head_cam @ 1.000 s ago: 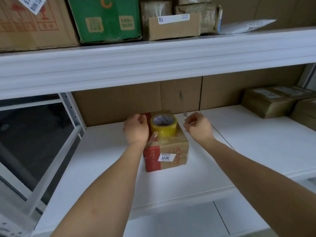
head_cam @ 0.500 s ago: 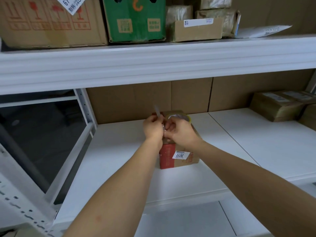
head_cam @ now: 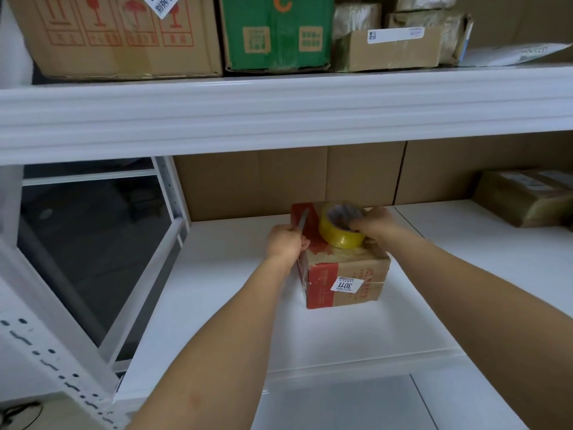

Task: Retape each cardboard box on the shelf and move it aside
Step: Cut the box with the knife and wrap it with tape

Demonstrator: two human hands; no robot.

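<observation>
Head view showed you reaching to the middle of the white shelf (head_cam: 217, 305), where the cardboard box (head_cam: 347, 274) sat square to you with its labelled face (head_cam: 344, 285) toward the camera. On its top rested the yellow tape roll (head_cam: 339, 226), lying flat with its hole facing up. Your right hand (head_cam: 376, 223) had come in from the right and its fingers curled over the roll's rim, one or two hooked into the core, so it was gripping the roll. Your left hand (head_cam: 286, 242) sat at the box's upper left edge, closed around a thin pale blade-like tool (head_cam: 301, 223) that pointed up and away from you, along the left side of the lid; whether it was a cutter or a strip of tape you could not tell from this picture. The roll lay just right of that tool, between your two hands, nearer the right. Judging from that, the coming move turned on drawing tape across the lid from right to left, toward the tool. You had bare shelf to the left of the box and in front of it, a cardboard backing (head_cam: 279, 181) close behind, and other parcels (head_cam: 527, 200) well apart on the right, so the left looked the freer side for moving the box.
</observation>
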